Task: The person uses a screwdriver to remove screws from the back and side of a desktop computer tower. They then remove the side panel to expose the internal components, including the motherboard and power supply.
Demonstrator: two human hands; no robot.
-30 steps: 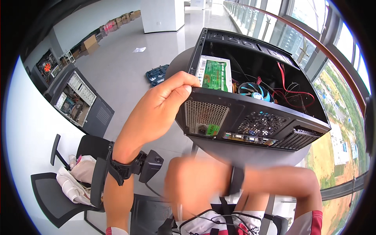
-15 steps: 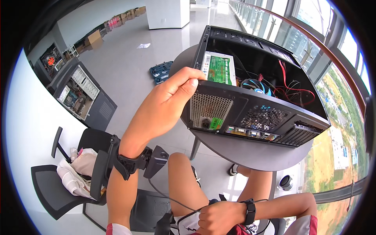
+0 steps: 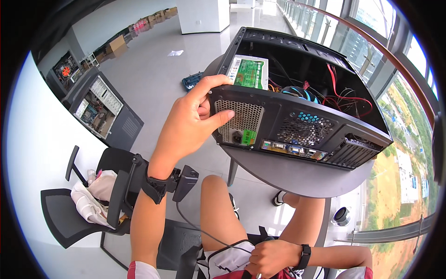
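A black computer case [image 3: 272, 98] lies on its side on a round grey table [image 3: 332, 183], its interior exposed. My left hand [image 3: 188, 121] grips the rear corner, fingers over the top edge and thumb against the perforated rear panel. Beside those fingers, inside the case, sits a power supply [image 3: 250, 72] with a green label. Farther right a blue-ringed fan [image 3: 301, 93] and loose red and black cables [image 3: 337, 90] show. My right hand [image 3: 274, 256] rests closed over my lap; a small part of something pokes out of it, too little to name.
Left of me stands an office chair [image 3: 60, 209] with a pale bag [image 3: 88, 204] on it. Another opened computer case [image 3: 116, 121] is on the floor by the wall. A dark blue item [image 3: 191, 81] lies behind the table. Windows with a railing [image 3: 371, 44] line the right side.
The case's near left corner has shifted left. My left thumb has moved off the top edge down onto the rear panel. My right hand has moved slightly right.
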